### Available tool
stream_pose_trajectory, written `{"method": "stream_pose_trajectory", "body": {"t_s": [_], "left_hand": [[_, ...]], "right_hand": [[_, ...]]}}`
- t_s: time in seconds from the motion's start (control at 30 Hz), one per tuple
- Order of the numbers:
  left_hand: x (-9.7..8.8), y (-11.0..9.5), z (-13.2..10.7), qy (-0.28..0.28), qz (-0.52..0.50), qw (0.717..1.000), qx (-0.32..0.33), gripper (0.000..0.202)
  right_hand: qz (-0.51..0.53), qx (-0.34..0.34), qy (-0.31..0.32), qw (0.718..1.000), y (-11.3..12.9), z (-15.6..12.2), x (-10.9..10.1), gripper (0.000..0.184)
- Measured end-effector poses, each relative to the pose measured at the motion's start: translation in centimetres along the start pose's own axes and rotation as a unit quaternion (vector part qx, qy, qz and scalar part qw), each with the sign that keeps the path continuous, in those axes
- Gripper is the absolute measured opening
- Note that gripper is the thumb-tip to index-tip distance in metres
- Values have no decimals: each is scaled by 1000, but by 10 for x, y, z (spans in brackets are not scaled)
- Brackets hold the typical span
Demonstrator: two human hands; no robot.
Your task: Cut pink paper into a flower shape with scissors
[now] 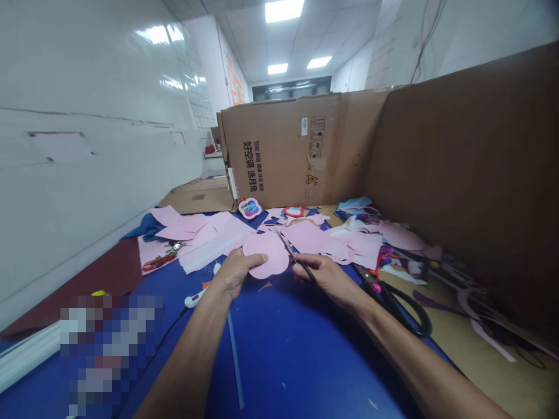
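Note:
My left hand (236, 270) pinches the left edge of a pink flower-shaped cutout (271, 256), its thumb lying on top. The cutout has scalloped edges and is held above the blue tabletop. In my right hand (321, 273) is a small pair of scissors (290, 250) with dark handles, fingers wrapped round them. The blades point up and away, along the cutout's right edge. Behind the scissors lies a pink sheet (308, 237). A small tan scrap (264, 286) rests on the table just below the cutout.
Large black-handled scissors (406, 308) lie at the right. A white glue gun (196, 297) with a cord is by my left forearm. Pink sheets (218, 235) and scraps spread along the back. Cardboard walls (283, 151) stand behind and at the right. A decorated flower piece (250, 208) leans there.

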State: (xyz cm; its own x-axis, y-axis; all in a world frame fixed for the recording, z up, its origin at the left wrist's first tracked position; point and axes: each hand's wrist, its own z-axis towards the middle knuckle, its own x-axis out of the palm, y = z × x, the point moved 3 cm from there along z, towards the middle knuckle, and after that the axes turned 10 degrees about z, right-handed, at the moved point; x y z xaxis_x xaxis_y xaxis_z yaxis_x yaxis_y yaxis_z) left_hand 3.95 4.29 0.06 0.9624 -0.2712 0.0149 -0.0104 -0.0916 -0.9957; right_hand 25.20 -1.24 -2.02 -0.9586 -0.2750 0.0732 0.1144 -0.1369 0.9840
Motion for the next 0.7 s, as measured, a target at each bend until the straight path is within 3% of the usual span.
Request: {"method": "stream_pose_trajectory", "body": {"t_s": [0.7], "left_hand": [[-12, 0, 2, 33, 40, 999, -5, 47]], "right_hand": [[-20, 20, 16, 999, 3, -1, 3, 46]]}}
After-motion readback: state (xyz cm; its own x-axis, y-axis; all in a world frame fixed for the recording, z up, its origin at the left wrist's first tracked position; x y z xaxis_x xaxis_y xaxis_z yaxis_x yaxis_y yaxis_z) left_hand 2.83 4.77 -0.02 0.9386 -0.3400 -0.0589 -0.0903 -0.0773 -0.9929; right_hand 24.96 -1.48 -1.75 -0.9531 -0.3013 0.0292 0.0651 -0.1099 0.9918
